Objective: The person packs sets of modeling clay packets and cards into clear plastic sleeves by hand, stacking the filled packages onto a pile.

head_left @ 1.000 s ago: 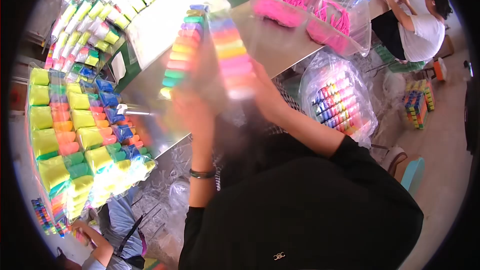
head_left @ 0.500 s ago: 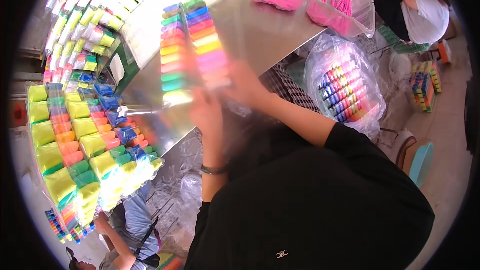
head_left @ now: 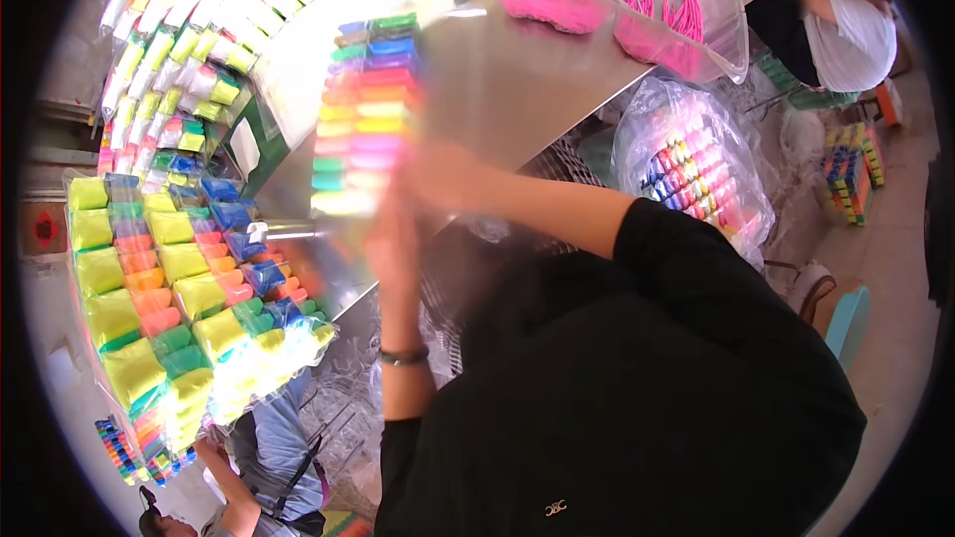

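Paired strips: two multicoloured packed strips are hanging side by side above the worktop, their lower ends pointing toward the person.
Left grip: the left hand is closing round the strips' lower end, slightly blurred.
Right grip: the right hand is meeting their lower right edge; blur is hiding the fingers, so I cannot tell how closed they are.
Left side: a bulky pile of yellow-and-coloured packs is crowding the worktop's end, a metal rod jutting from it toward the hands.
Far left: rows of bagged packs are lying beside a glaring white sheet.
Far right: a clear bin is holding pink cords.
Near right: a clear bag of colourful packs is standing beyond the right forearm.
Obstruction: that forearm is covering part of the worktop's near edge.
Co-workers: one person is working upper right, another lower left.
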